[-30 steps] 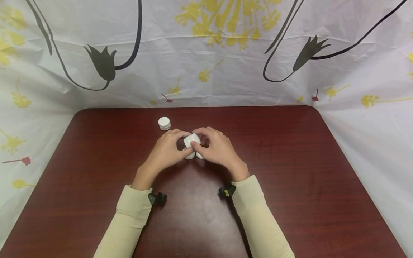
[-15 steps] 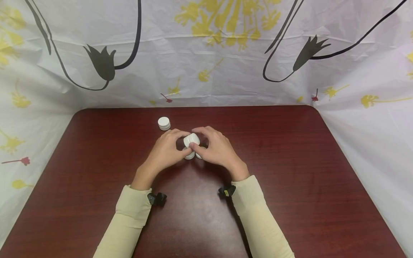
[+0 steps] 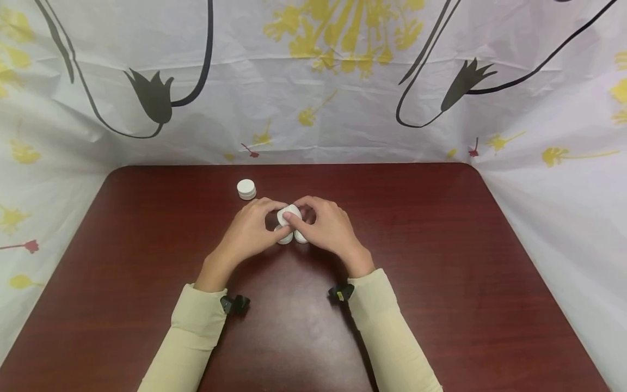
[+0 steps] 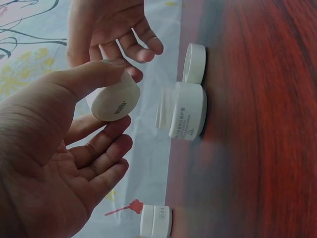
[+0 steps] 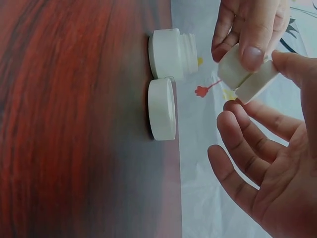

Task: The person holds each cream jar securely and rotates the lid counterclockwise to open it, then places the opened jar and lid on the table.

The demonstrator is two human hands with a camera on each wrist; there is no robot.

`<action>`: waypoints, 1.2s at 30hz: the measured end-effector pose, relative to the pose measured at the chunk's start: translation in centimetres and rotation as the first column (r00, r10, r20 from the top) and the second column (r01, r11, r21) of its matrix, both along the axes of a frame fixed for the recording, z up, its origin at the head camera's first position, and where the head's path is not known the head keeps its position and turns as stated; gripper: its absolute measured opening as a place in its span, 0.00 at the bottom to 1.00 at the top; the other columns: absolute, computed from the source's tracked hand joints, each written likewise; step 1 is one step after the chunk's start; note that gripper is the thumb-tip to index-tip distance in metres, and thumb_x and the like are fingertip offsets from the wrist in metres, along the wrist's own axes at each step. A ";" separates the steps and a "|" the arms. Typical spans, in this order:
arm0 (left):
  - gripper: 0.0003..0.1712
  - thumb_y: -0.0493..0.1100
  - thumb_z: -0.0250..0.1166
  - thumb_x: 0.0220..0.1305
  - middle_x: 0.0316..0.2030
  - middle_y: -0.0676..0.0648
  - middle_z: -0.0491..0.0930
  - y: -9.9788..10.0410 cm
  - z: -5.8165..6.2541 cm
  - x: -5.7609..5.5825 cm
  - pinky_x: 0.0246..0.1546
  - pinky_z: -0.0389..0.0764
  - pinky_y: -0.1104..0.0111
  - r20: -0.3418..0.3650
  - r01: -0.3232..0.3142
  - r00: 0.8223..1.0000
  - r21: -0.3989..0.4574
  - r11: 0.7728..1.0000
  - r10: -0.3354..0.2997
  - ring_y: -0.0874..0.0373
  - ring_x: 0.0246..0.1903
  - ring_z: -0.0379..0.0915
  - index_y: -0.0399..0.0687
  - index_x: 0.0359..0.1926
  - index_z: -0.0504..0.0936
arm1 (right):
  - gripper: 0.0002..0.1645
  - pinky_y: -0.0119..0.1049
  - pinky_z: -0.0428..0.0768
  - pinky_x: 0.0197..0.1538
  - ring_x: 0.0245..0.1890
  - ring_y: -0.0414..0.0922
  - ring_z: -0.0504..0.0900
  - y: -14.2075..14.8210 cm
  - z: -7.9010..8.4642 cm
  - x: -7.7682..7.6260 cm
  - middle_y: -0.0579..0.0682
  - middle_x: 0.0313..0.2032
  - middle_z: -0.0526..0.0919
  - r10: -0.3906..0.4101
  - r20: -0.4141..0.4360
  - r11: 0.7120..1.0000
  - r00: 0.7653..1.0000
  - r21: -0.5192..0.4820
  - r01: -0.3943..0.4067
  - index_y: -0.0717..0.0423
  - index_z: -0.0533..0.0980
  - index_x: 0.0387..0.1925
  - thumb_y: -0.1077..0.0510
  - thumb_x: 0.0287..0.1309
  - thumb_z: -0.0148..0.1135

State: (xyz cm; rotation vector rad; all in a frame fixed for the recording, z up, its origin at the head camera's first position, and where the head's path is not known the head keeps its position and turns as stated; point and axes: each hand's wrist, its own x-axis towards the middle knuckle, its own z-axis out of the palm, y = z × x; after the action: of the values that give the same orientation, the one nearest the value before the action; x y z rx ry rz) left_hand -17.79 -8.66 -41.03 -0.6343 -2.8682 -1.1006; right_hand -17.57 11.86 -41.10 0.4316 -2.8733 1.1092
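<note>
A small white jar [image 3: 289,213] is held up between both hands. My left hand [image 3: 251,228] grips the jar's body [image 4: 118,103], which carries small dark print, between thumb and fingers. On its lid side, my right hand [image 3: 327,226] pinches the white lid [image 5: 257,83] with thumb and fingertips; a thin seam shows between lid and body. Below the hands stands an uncapped white jar [image 5: 165,53] with its threaded neck bare, partly covered by the left hand in the head view. Beside it a loose white lid [image 5: 161,109] lies on the table.
Another white jar [image 3: 246,189], with its lid on, stands toward the back left of the dark red wooden table [image 3: 441,245]. Behind and at both sides hangs a white sheet [image 3: 362,120] with flower prints. Each wrist carries a small black camera [image 3: 235,305].
My right thumb has shifted slightly left across the held jar. Both hands stay over the same spot, and the head view has shifted a little.
</note>
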 end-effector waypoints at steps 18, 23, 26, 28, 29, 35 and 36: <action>0.26 0.50 0.76 0.61 0.53 0.45 0.88 0.0 -0.2 -0.1 0.61 0.79 0.49 0.001 0.003 1.000 -0.008 1.000 -0.003 0.46 0.56 0.82 0.46 0.59 0.87 | 0.22 0.38 0.79 0.40 0.36 0.40 0.83 0.2 -0.1 -0.1 0.44 0.39 0.84 0.095 -0.033 0.995 0.995 -0.013 -0.095 0.46 0.83 0.58 0.45 0.67 0.69; 0.26 0.50 0.76 0.61 0.53 0.44 0.88 0.0 -0.1 -0.2 0.60 0.79 0.49 0.000 0.002 1.000 -0.015 1.000 -0.002 0.45 0.56 0.82 0.46 0.59 0.87 | 0.23 0.38 0.80 0.39 0.36 0.40 0.83 0.2 0.0 -0.1 0.44 0.39 0.84 0.112 -0.035 0.993 0.993 -0.022 -0.113 0.47 0.82 0.61 0.48 0.67 0.69; 0.26 0.50 0.76 0.61 0.53 0.44 0.88 0.0 -0.1 -0.2 0.60 0.80 0.49 -0.001 0.004 1.000 -0.015 1.000 -0.004 0.45 0.56 0.82 0.45 0.59 0.87 | 0.25 0.39 0.80 0.40 0.36 0.39 0.83 0.2 0.1 0.0 0.44 0.40 0.84 0.116 -0.033 0.993 0.993 -0.030 -0.117 0.48 0.81 0.63 0.48 0.66 0.69; 0.27 0.49 0.76 0.62 0.53 0.44 0.87 0.0 -0.1 -0.1 0.60 0.79 0.48 0.003 0.003 1.000 -0.016 1.000 -0.003 0.45 0.56 0.82 0.45 0.59 0.87 | 0.27 0.39 0.81 0.41 0.37 0.40 0.83 0.2 0.1 0.1 0.44 0.42 0.84 0.118 -0.029 0.992 0.993 -0.034 -0.119 0.49 0.80 0.64 0.47 0.66 0.69; 0.27 0.50 0.76 0.62 0.53 0.44 0.87 -0.1 -0.1 -0.1 0.61 0.79 0.48 0.004 0.003 1.000 -0.017 1.000 -0.003 0.45 0.56 0.82 0.45 0.59 0.87 | 0.28 0.40 0.81 0.42 0.38 0.40 0.84 0.2 0.0 0.2 0.45 0.44 0.84 0.119 -0.029 0.992 0.992 -0.036 -0.120 0.49 0.80 0.65 0.47 0.66 0.69; 0.28 0.52 0.76 0.62 0.54 0.45 0.87 -0.1 -0.1 0.1 0.63 0.79 0.48 0.005 -0.004 1.000 -0.012 1.000 0.004 0.46 0.57 0.81 0.46 0.60 0.86 | 0.30 0.43 0.84 0.47 0.44 0.43 0.86 0.3 0.0 0.3 0.46 0.54 0.82 0.052 -0.042 0.998 0.998 -0.018 -0.053 0.45 0.80 0.66 0.39 0.67 0.68; 0.28 0.53 0.76 0.62 0.54 0.45 0.87 -0.1 -0.1 0.0 0.62 0.79 0.49 0.002 -0.004 1.000 -0.010 1.000 0.004 0.46 0.57 0.81 0.46 0.60 0.86 | 0.30 0.43 0.83 0.46 0.44 0.42 0.86 0.3 0.0 0.2 0.46 0.52 0.83 0.033 -0.039 0.999 0.999 -0.012 -0.034 0.44 0.80 0.65 0.37 0.67 0.67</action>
State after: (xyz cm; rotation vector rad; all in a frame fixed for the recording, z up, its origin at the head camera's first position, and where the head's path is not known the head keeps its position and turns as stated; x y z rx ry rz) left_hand -17.74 -8.75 -41.16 -0.6274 -2.8772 -1.0880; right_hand -17.35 12.16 -41.06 0.4968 -2.8338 1.1104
